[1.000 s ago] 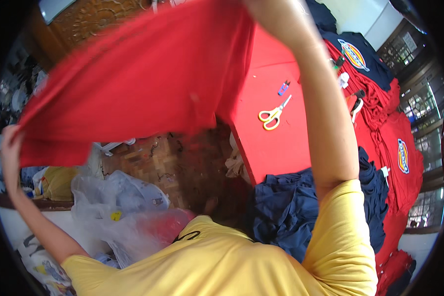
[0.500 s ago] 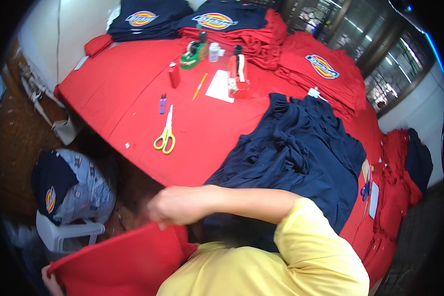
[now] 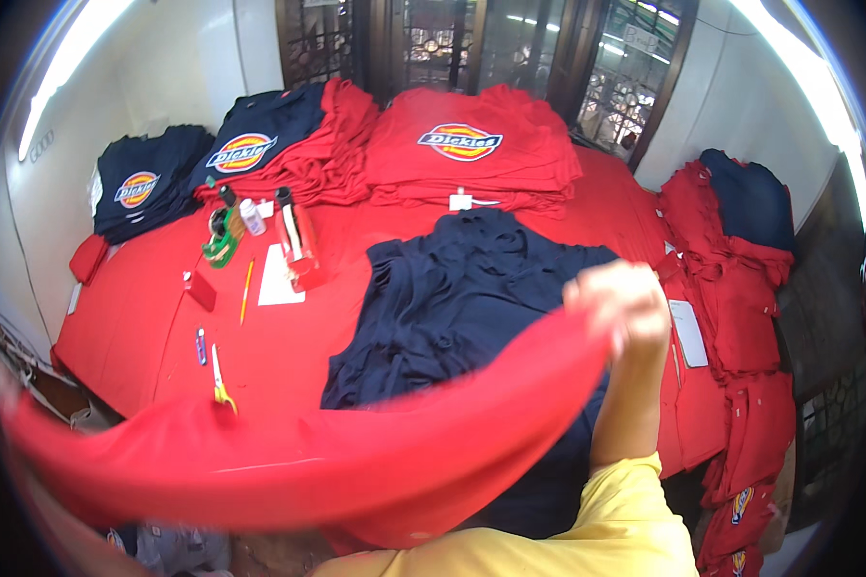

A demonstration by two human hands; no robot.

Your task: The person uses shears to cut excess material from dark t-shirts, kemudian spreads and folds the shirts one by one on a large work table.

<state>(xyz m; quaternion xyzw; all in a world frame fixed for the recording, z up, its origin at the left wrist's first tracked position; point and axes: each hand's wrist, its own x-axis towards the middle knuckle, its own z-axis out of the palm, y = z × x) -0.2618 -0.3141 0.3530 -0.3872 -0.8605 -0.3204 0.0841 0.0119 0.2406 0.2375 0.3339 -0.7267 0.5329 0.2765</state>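
Note:
A red garment hangs stretched in the air between my two hands, sagging in the middle and smeared by motion. My right hand is closed on its upper right end, above the navy garments. At the far left rim, my left hand is blurred at the other end of the cloth; its fingers are hard to make out. Below and behind the red cloth, a rumpled pile of navy garments lies on the table, partly covered by it. Yellow-handled scissors lie just beyond the cloth's edge, their handles partly hidden.
The table has a red cover. On it are a blue thread snipper, a pencil, white paper, a red tape dispenser and a green one. Folded red shirts and navy shirts are stacked along the back.
My right hand has swung up and right, carrying the red garment from the lower left across the table's front. My left hand has risen at the left rim. The view has turned right.

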